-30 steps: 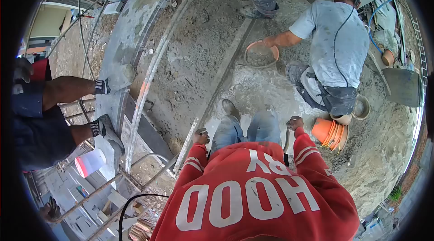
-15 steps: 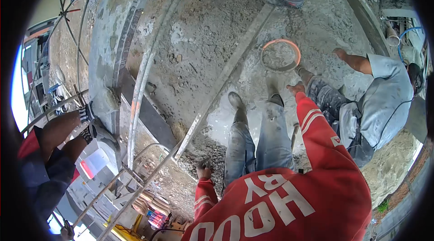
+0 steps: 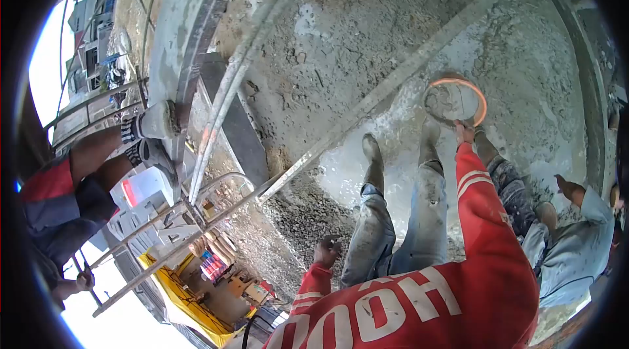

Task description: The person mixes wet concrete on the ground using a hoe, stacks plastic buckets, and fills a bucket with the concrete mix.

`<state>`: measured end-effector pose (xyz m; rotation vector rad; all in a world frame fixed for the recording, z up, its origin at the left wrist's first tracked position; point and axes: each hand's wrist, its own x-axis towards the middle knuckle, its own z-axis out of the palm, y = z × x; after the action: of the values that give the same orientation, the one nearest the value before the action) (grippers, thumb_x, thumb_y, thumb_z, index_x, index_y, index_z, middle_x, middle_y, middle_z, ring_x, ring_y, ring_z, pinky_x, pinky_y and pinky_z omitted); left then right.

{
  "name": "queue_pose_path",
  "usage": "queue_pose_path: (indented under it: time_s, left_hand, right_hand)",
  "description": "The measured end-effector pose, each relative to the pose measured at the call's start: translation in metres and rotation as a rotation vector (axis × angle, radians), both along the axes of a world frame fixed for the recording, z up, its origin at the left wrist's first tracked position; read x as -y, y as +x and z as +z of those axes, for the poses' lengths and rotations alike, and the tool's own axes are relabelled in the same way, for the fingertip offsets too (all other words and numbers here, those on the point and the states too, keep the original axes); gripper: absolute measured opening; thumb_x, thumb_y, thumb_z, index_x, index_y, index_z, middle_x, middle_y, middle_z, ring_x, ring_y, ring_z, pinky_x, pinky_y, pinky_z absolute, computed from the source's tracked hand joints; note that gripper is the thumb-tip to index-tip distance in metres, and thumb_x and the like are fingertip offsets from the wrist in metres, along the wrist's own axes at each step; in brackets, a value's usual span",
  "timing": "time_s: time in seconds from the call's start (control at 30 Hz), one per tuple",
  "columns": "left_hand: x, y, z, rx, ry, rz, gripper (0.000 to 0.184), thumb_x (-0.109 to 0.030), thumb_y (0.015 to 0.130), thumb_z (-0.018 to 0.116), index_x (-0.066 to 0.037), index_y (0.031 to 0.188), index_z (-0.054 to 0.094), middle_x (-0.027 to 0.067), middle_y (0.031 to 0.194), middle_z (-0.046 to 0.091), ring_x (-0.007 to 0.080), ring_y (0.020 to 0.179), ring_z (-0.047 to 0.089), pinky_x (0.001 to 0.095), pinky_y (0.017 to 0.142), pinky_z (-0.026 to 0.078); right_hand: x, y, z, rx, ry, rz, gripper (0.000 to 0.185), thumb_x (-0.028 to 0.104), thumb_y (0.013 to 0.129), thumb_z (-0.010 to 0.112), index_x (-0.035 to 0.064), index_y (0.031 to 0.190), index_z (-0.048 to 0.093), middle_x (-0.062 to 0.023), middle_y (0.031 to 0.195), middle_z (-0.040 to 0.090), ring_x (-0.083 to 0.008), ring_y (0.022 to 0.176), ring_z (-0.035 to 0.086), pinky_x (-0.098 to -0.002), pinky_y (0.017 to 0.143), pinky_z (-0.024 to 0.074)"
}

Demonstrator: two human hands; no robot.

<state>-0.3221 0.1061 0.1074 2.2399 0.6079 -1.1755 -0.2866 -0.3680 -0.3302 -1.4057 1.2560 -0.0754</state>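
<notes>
A round bucket point(image 3: 483, 105) with an orange, cement-smeared rim stands on the wet grey concrete floor, beyond my boots. My right hand point(image 3: 464, 131), at the end of a red sleeve, is closed on the bucket's near rim. What lies inside the bucket is grey and hard to make out. Low beside my left leg, my left hand point(image 3: 327, 251) hangs with its fingers apart and holds nothing. Under that hand lies dark gravelly rubble point(image 3: 304, 218).
A long straight pole point(image 3: 393, 84) crosses the concrete diagonally in front of me. Metal scaffold tubes point(image 3: 232, 84) rise at left, where another person's shoes point(image 3: 157, 120) rest on a ledge. A co-worker in a pale blue shirt point(image 3: 580, 244) bends close on my right.
My right hand has reached forward to the bucket's rim. My left hand's fingers have spread. The view has turned, so the scene sits differently; the co-worker at right is lower in view.
</notes>
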Motion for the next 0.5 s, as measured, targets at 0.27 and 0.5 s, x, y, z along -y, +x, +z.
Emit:
queue_pose_path:
  time_s: [0.27,0.5]
  left_hand:
    - [-0.006,-0.002,0.007,0.041,0.037,0.223,0.032,-0.019,0.084,0.062,-0.01,0.115,0.065,0.0116,0.074,0.069,0.0181,0.06,0.067,0.0318,0.057,0.054]
    - [-0.015,0.003,-0.053,-0.113,-0.066,0.552,0.04,-0.022,0.083,0.067,-0.006,0.118,0.062,0.0153,0.094,0.068,0.0177,0.07,0.068,0.03,0.059,0.056]
  right_hand:
    - [0.029,-0.012,-0.004,-0.263,-0.314,0.526,0.046,0.048,0.084,0.058,0.0035,0.076,0.065,-0.0192,0.075,0.066,-0.0371,0.072,0.063,-0.0441,0.064,0.0487]
    - [-0.01,0.031,0.253,-0.001,-0.025,0.435,0.028,0.025,0.074,0.066,-0.0037,0.072,0.063,-0.0099,0.063,0.06,-0.0226,0.061,0.056,-0.0409,0.057,0.0437]
